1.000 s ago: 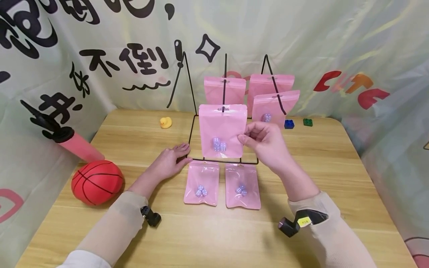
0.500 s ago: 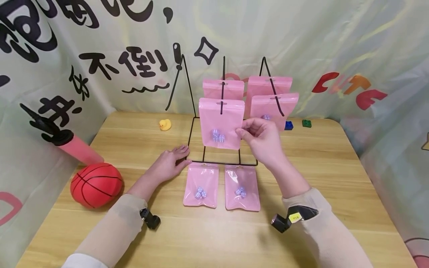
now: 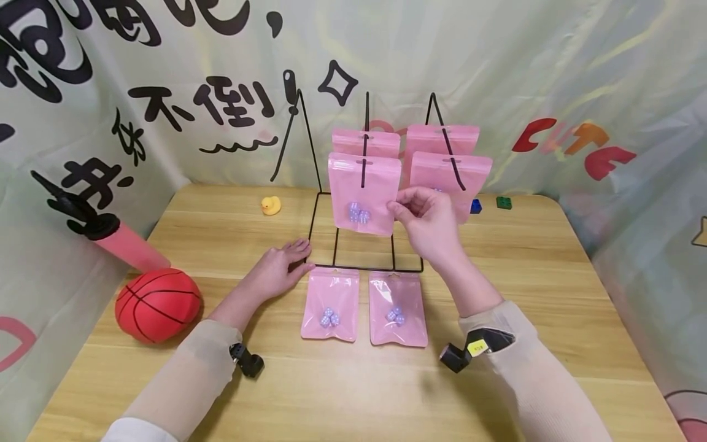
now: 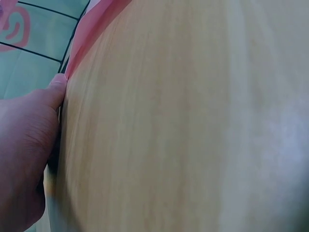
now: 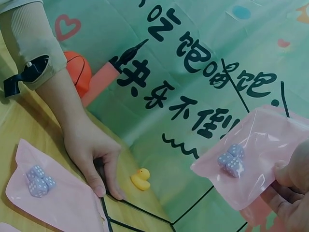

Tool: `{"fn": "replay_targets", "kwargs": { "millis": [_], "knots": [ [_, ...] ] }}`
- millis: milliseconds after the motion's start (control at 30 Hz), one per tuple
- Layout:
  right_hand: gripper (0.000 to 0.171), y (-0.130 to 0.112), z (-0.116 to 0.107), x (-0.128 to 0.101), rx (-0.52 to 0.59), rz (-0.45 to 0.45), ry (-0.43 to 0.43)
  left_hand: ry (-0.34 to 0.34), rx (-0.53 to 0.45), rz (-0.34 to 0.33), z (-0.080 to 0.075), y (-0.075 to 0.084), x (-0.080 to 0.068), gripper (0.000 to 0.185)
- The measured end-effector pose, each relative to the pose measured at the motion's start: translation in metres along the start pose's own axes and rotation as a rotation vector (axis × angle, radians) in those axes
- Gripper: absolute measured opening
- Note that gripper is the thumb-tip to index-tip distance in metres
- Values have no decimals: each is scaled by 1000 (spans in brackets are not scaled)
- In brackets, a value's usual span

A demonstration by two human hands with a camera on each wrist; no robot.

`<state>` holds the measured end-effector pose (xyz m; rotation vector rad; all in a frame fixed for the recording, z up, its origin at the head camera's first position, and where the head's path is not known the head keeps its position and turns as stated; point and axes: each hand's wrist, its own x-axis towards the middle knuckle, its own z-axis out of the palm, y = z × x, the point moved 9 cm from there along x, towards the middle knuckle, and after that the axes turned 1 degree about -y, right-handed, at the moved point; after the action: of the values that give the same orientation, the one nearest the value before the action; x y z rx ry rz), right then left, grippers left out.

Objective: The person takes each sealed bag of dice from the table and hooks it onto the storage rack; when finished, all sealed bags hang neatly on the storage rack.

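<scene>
My right hand (image 3: 424, 222) pinches the right edge of a pink zip bag (image 3: 345, 184) with a few pale purple dice (image 3: 358, 213) in it. The middle arm of a black wire rack (image 3: 364, 269) passes through the bag's hang hole. Resting on the rack's front left base corner is my left hand (image 3: 282, 269), fingers extended; in the right wrist view its thumb and fingers (image 5: 113, 176) straddle the wire. Behind the pinched bag hangs another pink bag (image 3: 345, 140). Two more bags (image 3: 450, 169) hang on the right arm, partly behind my right hand.
Two pink dice bags, a left one (image 3: 317, 291) and a right one (image 3: 410, 301), lie before the rack. The rack's left arm (image 3: 282, 147) carries no bag. Around it are a yellow duck (image 3: 270, 205), red ball (image 3: 159, 305), pink cylinder (image 3: 132, 247) and green brick (image 3: 504, 202).
My right hand has pushed the pinched bag up and back along the middle arm, so more of the arm's tip shows in front of it. My left hand stays at the rack's corner.
</scene>
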<state>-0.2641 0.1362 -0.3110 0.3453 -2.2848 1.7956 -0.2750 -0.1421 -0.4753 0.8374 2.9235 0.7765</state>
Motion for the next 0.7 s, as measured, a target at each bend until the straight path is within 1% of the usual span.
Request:
{"fn": "replay_targets", "kwargs": {
  "millis": [200,367,533,700],
  "knots": [
    [5,3,-1,1,22,33,8,-6,2,-8,0,1,1,52],
    [2,5,-2,0,-4,43,-2,-10,-1,-11,0,1,0,52],
    [14,5,-4,-2,-57,30,-20,-10,-8,-19,1,-1,0,52],
    [18,3,-10,-10,-80,-18,-42,-9,-14,-18,-1,0,0,52]
  ]
}}
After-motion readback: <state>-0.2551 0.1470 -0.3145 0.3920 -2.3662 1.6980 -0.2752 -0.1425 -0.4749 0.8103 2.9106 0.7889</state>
